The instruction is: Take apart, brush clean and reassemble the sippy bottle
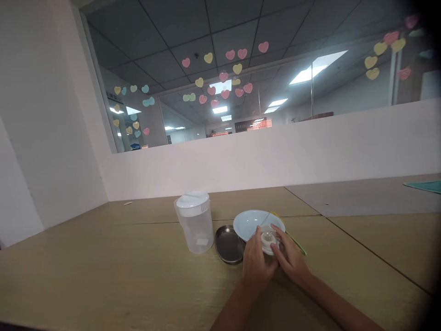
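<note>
My left hand (257, 262) and my right hand (292, 256) cup a small clear round container with a white ring (268, 238) between them. Its exact kind is hard to make out. The right thumb and fingers rest on its right side, while the left fingers curve along its left side. Just behind it sits a wide pale blue bowl (246, 224), partly covered by the hands. A dark oval metal tray (228, 246) lies left of my left hand. Beyond my right hand a thin yellow-green stick (299, 245) pokes out beside the bowl.
A translucent plastic pitcher with a white lid (198, 227) stands upright left of the tray. The wooden table (120, 266) has seams. A teal mat (427, 185) lies at the far right. Behind rises a low white wall (241, 161) beneath a window with heart-shaped notes.
</note>
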Action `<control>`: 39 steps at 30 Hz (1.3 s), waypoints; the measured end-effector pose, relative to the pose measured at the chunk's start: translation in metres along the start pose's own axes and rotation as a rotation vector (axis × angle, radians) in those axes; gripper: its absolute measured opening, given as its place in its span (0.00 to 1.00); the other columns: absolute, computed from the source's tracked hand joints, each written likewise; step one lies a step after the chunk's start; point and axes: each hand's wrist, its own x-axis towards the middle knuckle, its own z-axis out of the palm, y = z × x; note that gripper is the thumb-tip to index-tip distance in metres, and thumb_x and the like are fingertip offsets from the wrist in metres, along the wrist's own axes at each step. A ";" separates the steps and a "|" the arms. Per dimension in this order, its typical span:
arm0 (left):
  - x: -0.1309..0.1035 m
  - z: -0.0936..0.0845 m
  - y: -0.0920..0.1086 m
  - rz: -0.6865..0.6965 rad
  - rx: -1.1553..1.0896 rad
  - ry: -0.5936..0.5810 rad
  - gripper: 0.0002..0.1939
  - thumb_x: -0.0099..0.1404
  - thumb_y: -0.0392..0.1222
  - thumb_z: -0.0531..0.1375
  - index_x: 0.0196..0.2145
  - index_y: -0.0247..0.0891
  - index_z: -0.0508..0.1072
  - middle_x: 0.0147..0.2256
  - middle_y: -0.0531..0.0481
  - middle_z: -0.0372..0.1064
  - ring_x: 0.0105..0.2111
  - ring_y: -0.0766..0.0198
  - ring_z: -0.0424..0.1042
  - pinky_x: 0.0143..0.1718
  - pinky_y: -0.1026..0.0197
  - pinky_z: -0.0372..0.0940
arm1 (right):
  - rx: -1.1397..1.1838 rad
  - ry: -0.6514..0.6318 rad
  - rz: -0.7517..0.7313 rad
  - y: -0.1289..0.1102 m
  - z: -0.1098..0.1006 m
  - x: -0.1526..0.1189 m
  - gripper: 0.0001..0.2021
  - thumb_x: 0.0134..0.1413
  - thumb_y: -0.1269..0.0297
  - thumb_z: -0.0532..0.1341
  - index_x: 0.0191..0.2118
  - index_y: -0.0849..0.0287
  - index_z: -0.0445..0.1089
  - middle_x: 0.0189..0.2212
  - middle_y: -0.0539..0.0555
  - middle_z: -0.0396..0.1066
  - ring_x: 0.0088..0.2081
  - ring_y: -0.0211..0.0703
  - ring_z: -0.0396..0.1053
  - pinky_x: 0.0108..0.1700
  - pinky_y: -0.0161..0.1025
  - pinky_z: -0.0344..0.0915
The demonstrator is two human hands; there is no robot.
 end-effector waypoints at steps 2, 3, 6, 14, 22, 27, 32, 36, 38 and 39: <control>0.002 -0.002 0.000 -0.033 -0.027 -0.023 0.40 0.60 0.49 0.57 0.63 0.34 0.42 0.56 0.37 0.59 0.54 0.53 0.62 0.51 0.51 0.63 | -0.016 0.000 -0.001 0.001 0.000 0.002 0.23 0.58 0.59 0.51 0.59 0.52 0.52 0.51 0.57 0.66 0.48 0.47 0.68 0.47 0.44 0.67; 0.003 -0.003 0.000 -0.040 -0.034 -0.031 0.40 0.60 0.49 0.57 0.63 0.34 0.42 0.55 0.38 0.59 0.53 0.53 0.62 0.51 0.51 0.63 | -0.021 0.004 -0.003 0.002 0.000 0.002 0.23 0.58 0.59 0.51 0.59 0.52 0.52 0.52 0.57 0.65 0.48 0.47 0.68 0.47 0.45 0.67; 0.006 -0.006 -0.002 -0.020 -0.037 -0.040 0.39 0.60 0.50 0.57 0.62 0.34 0.44 0.55 0.37 0.60 0.52 0.53 0.63 0.50 0.50 0.63 | -0.016 0.014 -0.005 0.004 0.002 0.001 0.24 0.58 0.59 0.51 0.59 0.53 0.51 0.51 0.58 0.66 0.48 0.48 0.68 0.47 0.45 0.67; 0.008 -0.009 -0.005 0.074 -0.031 -0.018 0.37 0.60 0.50 0.57 0.61 0.32 0.48 0.53 0.35 0.62 0.52 0.53 0.64 0.50 0.49 0.63 | 0.027 0.050 0.025 0.004 0.007 -0.004 0.23 0.59 0.60 0.50 0.60 0.55 0.51 0.53 0.58 0.64 0.51 0.48 0.65 0.50 0.45 0.66; 0.009 -0.008 -0.002 0.066 -0.050 0.010 0.35 0.61 0.49 0.57 0.60 0.32 0.49 0.51 0.36 0.63 0.51 0.54 0.64 0.50 0.50 0.63 | 0.097 0.043 0.068 0.004 0.010 -0.007 0.23 0.60 0.59 0.49 0.60 0.54 0.49 0.55 0.58 0.62 0.54 0.46 0.63 0.53 0.46 0.63; 0.009 -0.008 -0.001 0.053 -0.055 -0.022 0.34 0.62 0.48 0.56 0.60 0.32 0.49 0.52 0.36 0.62 0.52 0.54 0.64 0.51 0.50 0.62 | 0.084 0.050 0.065 0.008 0.013 -0.008 0.24 0.60 0.59 0.49 0.60 0.56 0.50 0.54 0.59 0.63 0.53 0.47 0.63 0.52 0.47 0.63; 0.009 -0.012 0.002 -0.005 -0.082 -0.074 0.34 0.61 0.48 0.56 0.61 0.34 0.48 0.55 0.38 0.59 0.53 0.55 0.62 0.53 0.52 0.61 | 0.093 0.022 0.086 0.007 0.010 -0.006 0.23 0.59 0.58 0.50 0.60 0.55 0.51 0.52 0.59 0.64 0.50 0.47 0.66 0.50 0.45 0.65; 0.010 -0.014 0.002 -0.070 -0.109 -0.104 0.35 0.59 0.47 0.58 0.60 0.36 0.49 0.56 0.40 0.59 0.53 0.54 0.62 0.53 0.51 0.60 | 0.078 0.012 0.105 0.005 0.007 -0.002 0.26 0.54 0.55 0.55 0.57 0.56 0.54 0.50 0.59 0.66 0.47 0.48 0.68 0.47 0.44 0.67; 0.010 -0.013 0.000 -0.110 -0.121 -0.123 0.39 0.58 0.47 0.59 0.62 0.35 0.45 0.54 0.40 0.61 0.51 0.53 0.63 0.52 0.50 0.60 | 0.055 0.033 0.124 0.005 0.008 -0.001 0.25 0.52 0.54 0.57 0.55 0.57 0.58 0.47 0.58 0.68 0.46 0.49 0.68 0.46 0.45 0.67; 0.010 -0.012 -0.001 -0.124 -0.129 -0.135 0.41 0.58 0.47 0.59 0.62 0.34 0.43 0.52 0.39 0.63 0.51 0.53 0.63 0.52 0.49 0.60 | 0.050 0.041 0.136 0.005 0.009 -0.001 0.24 0.51 0.53 0.57 0.53 0.57 0.60 0.46 0.58 0.69 0.45 0.49 0.68 0.46 0.45 0.67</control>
